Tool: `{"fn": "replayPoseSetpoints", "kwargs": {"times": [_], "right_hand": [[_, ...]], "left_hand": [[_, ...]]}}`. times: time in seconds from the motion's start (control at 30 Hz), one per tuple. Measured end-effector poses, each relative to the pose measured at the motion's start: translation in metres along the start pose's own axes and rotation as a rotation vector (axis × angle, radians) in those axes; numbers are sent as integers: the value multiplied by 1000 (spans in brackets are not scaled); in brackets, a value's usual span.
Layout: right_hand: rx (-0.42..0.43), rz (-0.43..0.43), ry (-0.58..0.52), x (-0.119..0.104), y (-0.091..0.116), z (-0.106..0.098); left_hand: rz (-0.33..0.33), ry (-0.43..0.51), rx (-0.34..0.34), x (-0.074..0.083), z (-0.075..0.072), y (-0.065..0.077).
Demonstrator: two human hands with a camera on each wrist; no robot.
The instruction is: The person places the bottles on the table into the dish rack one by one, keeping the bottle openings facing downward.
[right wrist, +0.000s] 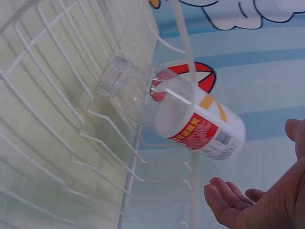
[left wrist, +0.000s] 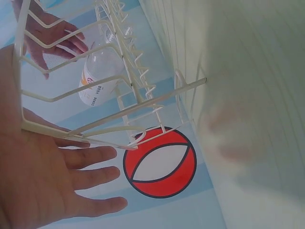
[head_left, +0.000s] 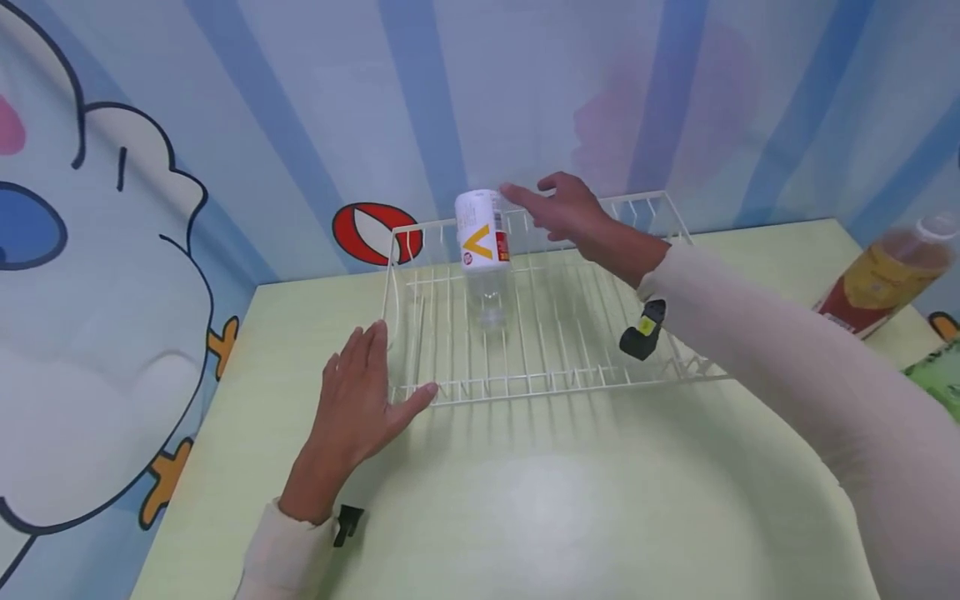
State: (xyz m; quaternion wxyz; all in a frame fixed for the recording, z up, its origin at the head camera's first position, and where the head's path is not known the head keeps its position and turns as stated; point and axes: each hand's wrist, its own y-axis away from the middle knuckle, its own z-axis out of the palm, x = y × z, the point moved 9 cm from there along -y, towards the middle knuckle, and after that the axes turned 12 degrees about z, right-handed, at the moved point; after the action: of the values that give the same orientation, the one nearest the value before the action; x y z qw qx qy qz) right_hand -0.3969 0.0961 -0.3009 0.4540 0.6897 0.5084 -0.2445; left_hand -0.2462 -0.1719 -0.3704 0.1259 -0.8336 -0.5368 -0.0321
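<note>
A clear plastic bottle (head_left: 482,242) with a white, red and yellow label leans upside down in a white wire rack (head_left: 525,385), its neck down among the wires. Just right of the bottle's raised base is my right hand (head_left: 573,208), fingers loosely bent and holding nothing; the right wrist view shows a gap between fingertips and bottle (right wrist: 205,124). My left hand (head_left: 360,392) lies beside the rack's near left corner with fingers straight and thumb spread toward the front rail. In the left wrist view, the rack's corner overlaps the left hand (left wrist: 43,167).
The rack stands on a pale green table (head_left: 525,492) against a blue striped wall (head_left: 322,75) with cartoon drawings. At the far right stands a bottle with a yellow and red label (head_left: 885,279), near a green package (head_left: 937,375) at the view's edge.
</note>
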Motion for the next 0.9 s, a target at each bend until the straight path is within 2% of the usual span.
{"fn": "replayPoseSetpoints", "kwargs": {"times": [0.2, 0.43, 0.63, 0.9], "right_hand": [[-15, -38, -43, 4, 25, -27], [-34, -120, -166, 25, 50, -74], [37, -158, -214, 63, 69, -117], [63, -166, -307, 119, 86, -163]], "left_hand": [[-1, 3, -1, -1, -1, 4], [-12, -2, -1, -3, -3, 5], [-17, 2, -10, -3, -2, 3], [-12, 2, 2, -4, -3, 4]]}}
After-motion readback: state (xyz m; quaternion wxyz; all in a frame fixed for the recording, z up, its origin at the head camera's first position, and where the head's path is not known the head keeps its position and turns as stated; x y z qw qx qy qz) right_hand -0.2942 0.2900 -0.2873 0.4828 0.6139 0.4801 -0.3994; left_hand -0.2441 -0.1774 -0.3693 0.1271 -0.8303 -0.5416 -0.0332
